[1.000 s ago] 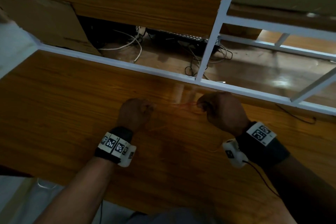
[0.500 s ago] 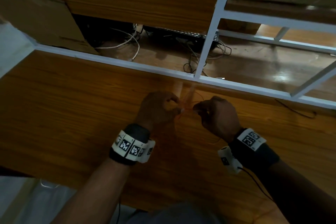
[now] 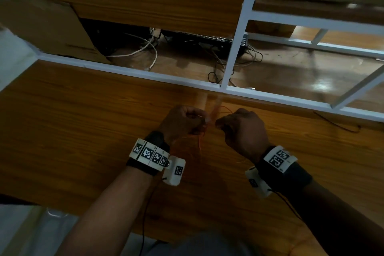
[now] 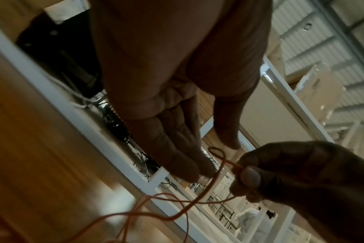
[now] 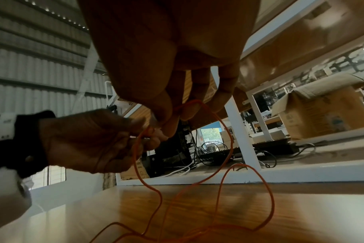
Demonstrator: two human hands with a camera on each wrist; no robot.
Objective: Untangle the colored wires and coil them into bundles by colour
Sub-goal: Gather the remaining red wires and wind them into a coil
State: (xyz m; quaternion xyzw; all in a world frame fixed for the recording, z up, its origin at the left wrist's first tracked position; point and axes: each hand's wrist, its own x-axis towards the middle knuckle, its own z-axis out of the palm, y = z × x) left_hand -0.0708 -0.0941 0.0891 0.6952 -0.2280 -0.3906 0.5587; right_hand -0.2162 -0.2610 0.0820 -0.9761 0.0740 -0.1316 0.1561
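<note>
A thin orange wire hangs in loose loops from both hands down to the wooden table. My left hand and right hand are raised just above the table, nearly touching. In the right wrist view the right hand pinches a small loop of the orange wire between thumb and fingers, and the left hand grips the strand just beside it. The left wrist view shows the wire curling past the left hand to the right hand. No other wire colour is visible.
A white frame rail edges the table's far side, with a white post rising from it. Behind lie a black keyboard and white cables. A thin dark cable lies at right. A cardboard box stands on the shelf.
The left hand has moved right and up to meet the right hand. The wire, stretched between the hands a second ago, now hangs slack in loops below them.
</note>
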